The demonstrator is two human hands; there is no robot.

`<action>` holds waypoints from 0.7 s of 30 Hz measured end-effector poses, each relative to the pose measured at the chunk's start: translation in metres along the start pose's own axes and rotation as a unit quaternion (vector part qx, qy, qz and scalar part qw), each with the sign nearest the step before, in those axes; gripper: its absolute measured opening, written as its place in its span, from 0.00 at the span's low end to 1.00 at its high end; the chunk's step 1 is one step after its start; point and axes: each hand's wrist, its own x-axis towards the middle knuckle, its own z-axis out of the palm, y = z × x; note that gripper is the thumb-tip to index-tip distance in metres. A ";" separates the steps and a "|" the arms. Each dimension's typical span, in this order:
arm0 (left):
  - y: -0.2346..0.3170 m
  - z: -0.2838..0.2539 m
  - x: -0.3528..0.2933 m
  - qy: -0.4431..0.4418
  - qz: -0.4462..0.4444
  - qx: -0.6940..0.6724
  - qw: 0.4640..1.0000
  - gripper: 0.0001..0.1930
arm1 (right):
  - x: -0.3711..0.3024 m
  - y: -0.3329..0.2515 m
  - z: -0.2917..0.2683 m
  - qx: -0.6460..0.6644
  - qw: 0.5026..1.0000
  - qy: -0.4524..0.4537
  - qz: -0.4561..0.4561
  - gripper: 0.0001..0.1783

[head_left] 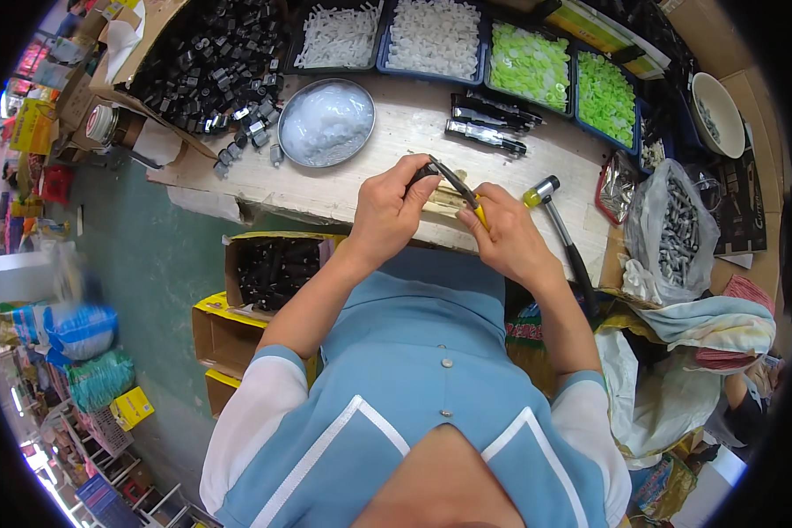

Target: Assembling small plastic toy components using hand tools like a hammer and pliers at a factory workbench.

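My left hand point(385, 211) pinches a small black part point(421, 173) over the front edge of the workbench. My fingers cover much of the part. In my right hand point(512, 236) are pliers point(479, 211) with yellow grips, fingers wrapped round them. The jaws reach left and touch or nearly touch the black part. Beside my right hand lies a mallet point(565, 231) with a clear yellow and black head. Farther back on the bench rest several long black and silver pieces point(486, 132).
A metal bowl point(326, 165) of whitish grease stands left of centre, beside a heap of black parts point(207, 75). Blue trays point(431, 72) of white and green pieces line the back. At right are a bag of metal parts point(680, 229) and a cream bowl point(729, 114). Boxes point(224, 339) stand below left.
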 end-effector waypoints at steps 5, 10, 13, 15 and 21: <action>-0.002 -0.012 0.002 -0.094 -0.244 -0.210 0.942 0.08 | -0.007 0.007 0.009 0.002 1.000 -0.031 -0.002 0.12; -0.024 -0.032 -0.003 -0.261 -0.311 -0.531 0.743 0.10 | -0.014 -0.001 0.006 -0.022 0.996 -0.082 -0.034 0.10; -0.029 -0.038 -0.017 -0.270 -0.323 -0.570 0.706 0.10 | -0.015 -0.006 0.006 -0.031 0.991 -0.118 -0.047 0.11; -0.033 -0.049 -0.024 -0.269 -0.351 -0.497 0.747 0.12 | -0.015 -0.002 0.017 -0.019 0.991 -0.102 -0.082 0.12; -0.050 -0.101 -0.085 -0.248 -0.089 0.488 0.832 0.16 | -0.022 0.012 0.013 -0.003 0.997 -0.040 -0.069 0.14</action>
